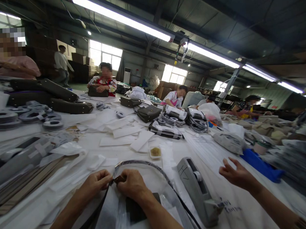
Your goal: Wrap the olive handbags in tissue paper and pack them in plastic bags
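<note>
A long dark strap [161, 170] arcs over the translucent white wrapping in front of me, part of it covered in clear film. My left hand [101, 179] is closed, pinching the strap at the left side of the arc. Close beside it, my right hand [133, 184] is closed on a dark piece of the strap; the exact joint between the fingers is too small to make out. Beneath my right forearm lies a dark flat item [134, 209] among the wrapping. To the right stands a grey tape dispenser [195, 191], apart from both hands.
A co-worker's hand [239, 175] reaches in from the right, past the dispenser. White paper sheets [125, 131] and a small tray [155, 152] lie ahead. Dark bags [149, 112] and coiled grey rolls [32, 115] stand farther back. A blue cloth [260, 165] lies right.
</note>
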